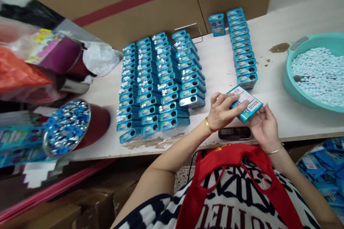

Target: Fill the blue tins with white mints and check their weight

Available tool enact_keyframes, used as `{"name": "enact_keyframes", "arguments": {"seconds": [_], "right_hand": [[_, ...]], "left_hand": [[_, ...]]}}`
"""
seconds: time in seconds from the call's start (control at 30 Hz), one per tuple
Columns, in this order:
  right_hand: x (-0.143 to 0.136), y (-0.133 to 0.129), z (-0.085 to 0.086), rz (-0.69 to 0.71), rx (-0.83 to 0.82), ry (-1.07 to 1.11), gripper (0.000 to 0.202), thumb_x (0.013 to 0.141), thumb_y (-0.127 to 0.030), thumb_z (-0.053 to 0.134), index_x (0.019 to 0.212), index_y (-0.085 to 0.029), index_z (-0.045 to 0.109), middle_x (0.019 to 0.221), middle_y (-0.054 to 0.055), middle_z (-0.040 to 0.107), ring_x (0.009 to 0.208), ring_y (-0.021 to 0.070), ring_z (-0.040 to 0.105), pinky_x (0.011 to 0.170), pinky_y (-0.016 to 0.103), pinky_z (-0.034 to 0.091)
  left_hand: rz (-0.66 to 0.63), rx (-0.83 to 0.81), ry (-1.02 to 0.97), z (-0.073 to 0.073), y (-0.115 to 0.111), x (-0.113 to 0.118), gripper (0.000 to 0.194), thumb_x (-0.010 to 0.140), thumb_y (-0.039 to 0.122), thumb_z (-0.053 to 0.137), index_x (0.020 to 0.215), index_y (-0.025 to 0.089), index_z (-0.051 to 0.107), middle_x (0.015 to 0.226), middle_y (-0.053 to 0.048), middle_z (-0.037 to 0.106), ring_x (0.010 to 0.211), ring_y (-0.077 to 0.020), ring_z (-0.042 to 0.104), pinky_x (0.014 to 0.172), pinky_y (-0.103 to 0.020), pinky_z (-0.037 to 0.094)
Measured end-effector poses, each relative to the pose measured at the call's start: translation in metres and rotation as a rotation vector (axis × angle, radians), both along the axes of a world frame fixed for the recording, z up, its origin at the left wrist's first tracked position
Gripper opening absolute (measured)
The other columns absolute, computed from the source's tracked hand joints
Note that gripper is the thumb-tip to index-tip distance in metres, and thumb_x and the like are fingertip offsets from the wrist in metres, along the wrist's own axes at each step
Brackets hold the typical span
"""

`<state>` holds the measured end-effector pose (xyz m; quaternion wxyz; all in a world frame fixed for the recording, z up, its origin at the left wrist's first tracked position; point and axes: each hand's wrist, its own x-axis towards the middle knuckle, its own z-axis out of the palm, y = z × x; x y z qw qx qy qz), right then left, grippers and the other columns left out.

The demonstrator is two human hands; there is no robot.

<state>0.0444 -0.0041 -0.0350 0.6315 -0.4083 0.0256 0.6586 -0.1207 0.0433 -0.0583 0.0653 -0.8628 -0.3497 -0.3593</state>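
Note:
A small flat blue box (249, 101) with a printed white panel is held between my two hands above the table's front edge. My left hand (222, 109) lies over its left side, fingers across the top face and edge. My right hand (264, 125) grips its lower right corner, thumb at the edge and the fingers partly hidden beneath. Just beyond the box stands a row of upright blue boxes (243, 53) with dark round holes in their tops. A black handheld device (234, 133) lies on the table below the held box.
On the left, several columns of blue boxes (169, 78) have white pellets on many tops. A turquoise basin (288, 75) of pale pellets stands right. Far left is a red pot (99, 125) of blue foil packets. A large cardboard box (150, 14) forms the back; more blue boxes (319, 168) lie lower right.

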Motion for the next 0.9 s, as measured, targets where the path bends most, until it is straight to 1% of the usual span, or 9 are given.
{"name": "enact_keyframes", "arguments": {"seconds": [0.07,0.17,0.27,0.4,0.57,0.63,0.73,0.8,0.9], "right_hand": [[-0.003,0.007,0.006,-0.057,-0.036,0.078,0.038,0.102,-0.031,0.036,0.088,-0.017,0.069,0.089,0.003,0.074,0.087,0.0103,0.069,0.08,0.024,0.058],[-0.007,0.013,0.01,-0.088,-0.072,0.156,0.035,0.1,-0.022,0.037,0.083,-0.017,0.067,0.081,0.002,0.073,0.077,0.0093,0.069,0.075,0.021,0.058],[-0.009,0.016,0.009,-0.101,-0.089,0.213,0.03,0.097,-0.018,0.041,0.081,-0.017,0.067,0.08,0.002,0.073,0.075,0.0095,0.069,0.076,0.021,0.058],[-0.012,0.018,0.004,-0.052,-0.087,0.244,0.024,0.094,-0.018,0.046,0.091,-0.014,0.069,0.088,0.005,0.074,0.082,0.0114,0.069,0.083,0.023,0.058],[-0.013,0.019,0.001,-0.02,-0.122,0.209,0.022,0.093,-0.017,0.048,0.093,-0.015,0.069,0.09,0.005,0.075,0.082,0.012,0.07,0.081,0.023,0.059],[-0.014,0.019,0.0,-0.015,-0.122,0.214,0.019,0.091,-0.015,0.051,0.091,-0.015,0.07,0.091,0.005,0.075,0.084,0.0118,0.07,0.082,0.022,0.059],[-0.017,0.019,-0.001,-0.01,-0.125,0.201,0.018,0.09,-0.014,0.052,0.088,-0.016,0.07,0.092,0.003,0.075,0.085,0.0111,0.07,0.083,0.022,0.059],[-0.017,0.018,-0.002,-0.012,-0.106,0.172,0.018,0.09,-0.014,0.052,0.087,-0.016,0.069,0.092,0.003,0.075,0.087,0.0105,0.07,0.084,0.023,0.06],[-0.013,0.015,-0.004,-0.02,-0.087,0.146,0.019,0.09,-0.012,0.051,0.085,-0.015,0.069,0.087,0.002,0.074,0.083,0.0094,0.071,0.083,0.021,0.06]], "left_hand": [[0.026,0.185,0.055,0.012,0.003,0.004,0.03,0.091,0.021,0.063,0.114,0.039,0.067,0.101,0.002,0.071,0.095,-0.0158,0.059,0.093,-0.036,0.03],[0.031,0.358,0.061,0.018,0.006,0.006,0.023,0.089,0.025,0.067,0.108,0.038,0.071,0.091,0.002,0.072,0.092,-0.0156,0.058,0.093,-0.035,0.029],[0.053,0.378,0.08,0.015,0.004,0.003,0.025,0.09,0.025,0.066,0.109,0.042,0.071,0.091,0.003,0.072,0.091,-0.0152,0.057,0.093,-0.034,0.028],[0.08,0.35,0.078,0.007,-0.002,0.001,0.031,0.091,0.026,0.065,0.112,0.047,0.07,0.089,0.003,0.071,0.088,-0.0147,0.057,0.094,-0.034,0.028],[0.118,0.326,0.006,-0.002,-0.008,0.0,0.028,0.092,0.024,0.063,0.107,0.045,0.072,0.086,0.001,0.07,0.089,-0.0153,0.056,0.092,-0.034,0.029],[0.126,0.31,-0.008,-0.006,-0.009,-0.001,0.026,0.092,0.024,0.061,0.105,0.043,0.074,0.086,0.0,0.069,0.09,-0.0157,0.056,0.091,-0.035,0.029],[0.129,0.24,-0.078,-0.013,-0.012,-0.005,0.03,0.091,0.021,0.06,0.11,0.041,0.072,0.089,-0.001,0.068,0.092,-0.0174,0.056,0.089,-0.036,0.031],[0.133,0.125,-0.147,-0.018,-0.015,-0.008,0.032,0.088,0.022,0.061,0.115,0.037,0.07,0.095,-0.003,0.068,0.093,-0.019,0.056,0.088,-0.037,0.031],[0.162,-0.162,-0.23,-0.024,-0.02,-0.01,0.034,0.086,0.03,0.062,0.12,0.03,0.065,0.104,-0.005,0.067,0.094,-0.0209,0.059,0.088,-0.038,0.032]]}}
